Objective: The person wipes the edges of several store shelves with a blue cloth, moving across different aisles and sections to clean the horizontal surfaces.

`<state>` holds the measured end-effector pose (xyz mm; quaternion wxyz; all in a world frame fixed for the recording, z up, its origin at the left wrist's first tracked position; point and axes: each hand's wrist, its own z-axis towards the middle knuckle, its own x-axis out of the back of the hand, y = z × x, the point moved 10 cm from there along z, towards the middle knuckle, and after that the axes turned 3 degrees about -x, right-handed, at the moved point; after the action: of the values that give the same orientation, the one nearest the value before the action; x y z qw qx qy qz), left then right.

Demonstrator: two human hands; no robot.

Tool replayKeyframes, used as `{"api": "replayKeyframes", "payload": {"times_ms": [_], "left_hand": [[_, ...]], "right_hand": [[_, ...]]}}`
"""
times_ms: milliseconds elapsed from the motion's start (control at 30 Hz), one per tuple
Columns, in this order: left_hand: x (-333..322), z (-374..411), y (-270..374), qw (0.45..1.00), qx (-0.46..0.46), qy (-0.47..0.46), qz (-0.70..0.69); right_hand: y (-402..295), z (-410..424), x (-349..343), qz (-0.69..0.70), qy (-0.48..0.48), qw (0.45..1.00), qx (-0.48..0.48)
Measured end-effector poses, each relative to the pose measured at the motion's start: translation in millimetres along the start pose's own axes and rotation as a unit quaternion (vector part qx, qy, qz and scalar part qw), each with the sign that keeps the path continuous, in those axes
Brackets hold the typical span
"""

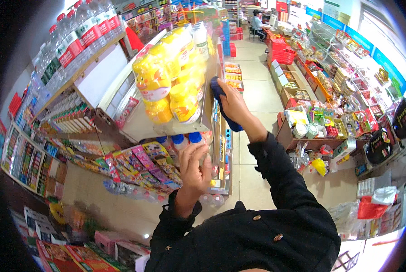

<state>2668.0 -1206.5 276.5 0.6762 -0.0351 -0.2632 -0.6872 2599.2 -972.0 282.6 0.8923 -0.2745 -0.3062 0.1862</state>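
Observation:
My right hand (235, 103) grips a dark blue cloth (233, 123) against the side edge of a shelf unit (208, 110). Part of the cloth hangs down below my palm. On the shelf top, just left of that hand, stand yellow bottles in clear wrap (186, 102), stacked in layers. My left hand (193, 168) is raised in front of the shelf's near end, fingers loosely bent and nothing in them. Right behind its fingertips are blue-capped bottles (178, 140) on a lower level. Colourful snack packets (148, 163) hang to the left of this hand.
Water bottles with red caps (84, 32) line a higher shelf at left. A tiled aisle (257, 88) runs along the right, bordered by cardboard boxes (293, 83) and a table of packaged goods (320, 127). A person (257, 24) sits at the far end. Cartons (121, 246) lie at lower left.

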Motion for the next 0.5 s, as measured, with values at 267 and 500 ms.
{"api": "replayKeyframes", "payload": {"times_ms": [267,500], "left_hand": [[-25,21,-22,1.0,-0.009,0.005,0.0],[-33,16,-28,0.998,-0.014,0.045,-0.046]], "right_hand": [[-75,-57,6,0.032,-0.02,0.993,0.113],[-40,-33,-1,0.06,-0.017,0.995,0.08]]}}
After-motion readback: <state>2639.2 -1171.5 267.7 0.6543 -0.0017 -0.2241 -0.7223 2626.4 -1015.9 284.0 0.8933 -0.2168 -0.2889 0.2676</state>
